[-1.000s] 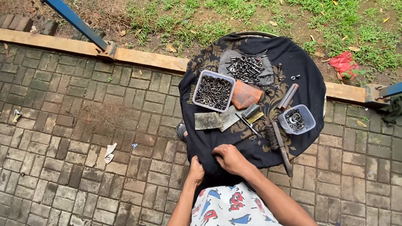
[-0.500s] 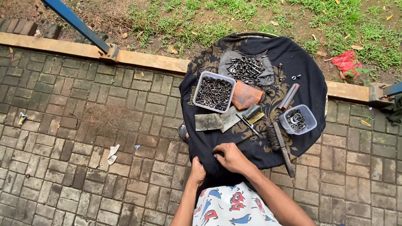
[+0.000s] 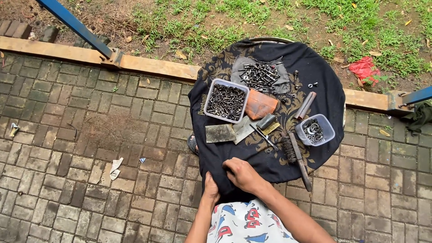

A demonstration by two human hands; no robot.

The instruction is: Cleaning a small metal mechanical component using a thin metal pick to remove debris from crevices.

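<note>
A round table is draped in a black cloth (image 3: 315, 67) with a gold pattern. My left hand (image 3: 210, 188) grips the cloth's hanging near edge. My right hand (image 3: 242, 173) rests on the cloth just beside it, fingers curled into the fabric. On the cloth lie a clear tub of dark screws (image 3: 226, 101), a smaller clear tub of washers (image 3: 314, 130), a heap of bolts on a grey rag (image 3: 261, 73), an orange-brown pouch (image 3: 259, 104), a wire brush (image 3: 295, 155), a rusty tube (image 3: 305, 105) and sheets of sandpaper (image 3: 219, 133).
Brick paving (image 3: 90, 135) surrounds the table, with paper scraps (image 3: 115, 167) on it. A wooden curb (image 3: 148, 66) and blue metal bars (image 3: 74, 26) border grass beyond. A red rag (image 3: 365, 69) lies on the grass. A sandalled foot (image 3: 192, 144) shows under the table's left edge.
Both hands stay on the cloth's near edge and have shifted only slightly. The view has drifted a little, so the table sits further left and lower.
</note>
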